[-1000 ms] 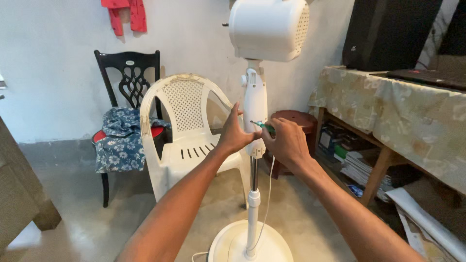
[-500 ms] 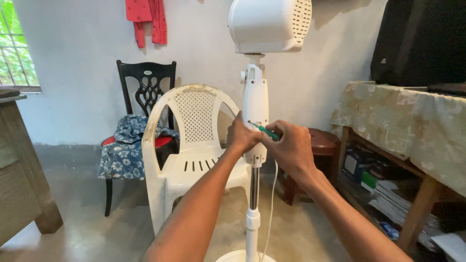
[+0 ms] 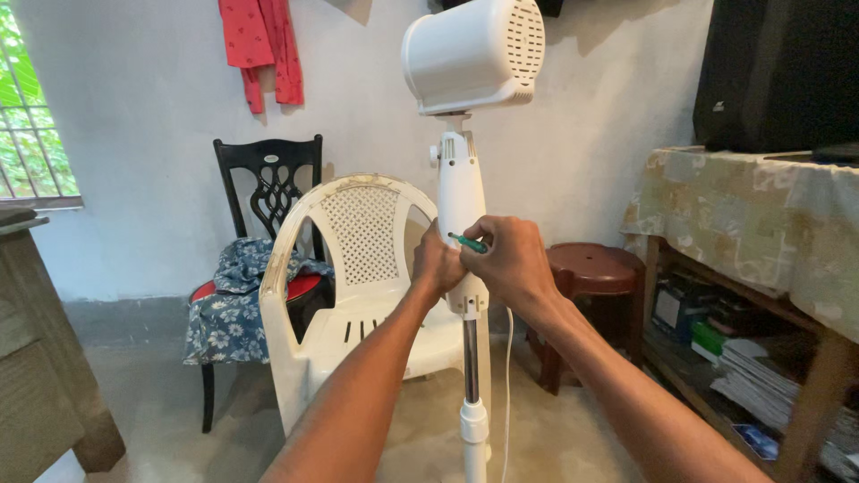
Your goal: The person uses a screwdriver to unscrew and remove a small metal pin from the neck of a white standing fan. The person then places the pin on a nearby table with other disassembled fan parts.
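Pedestal fan (image 3: 462, 192), white, stands upright at the centre of the frame, its motor housing (image 3: 474, 54) at the top and its white column running down to a bare metal pole (image 3: 469, 358) near the bottom edge. Both hands meet at the lower part of the column. The left hand (image 3: 437, 264) wraps around the column from the left, fingers closed against it. The right hand (image 3: 507, 262) is closed around a green-handled screwdriver (image 3: 468, 241), whose tip points left at the column just above the left hand. A thin white cord (image 3: 507, 385) hangs down just right of the pole.

Just behind the fan, centre left, stands a white plastic chair (image 3: 358, 268). Further left is a dark wooden chair (image 3: 268, 179) with a red seat and a blue floral cloth (image 3: 228, 304) draped over it. A red garment (image 3: 264, 49) hangs on the wall in the upper left, and a barred window (image 3: 31, 134) shows at the left edge. Right of the hands sits a brown round stool (image 3: 595, 268). On the right side a table under a patterned cloth (image 3: 743, 224) carries a large black box (image 3: 774, 72), with stacked papers (image 3: 769, 376) on the shelf beneath.
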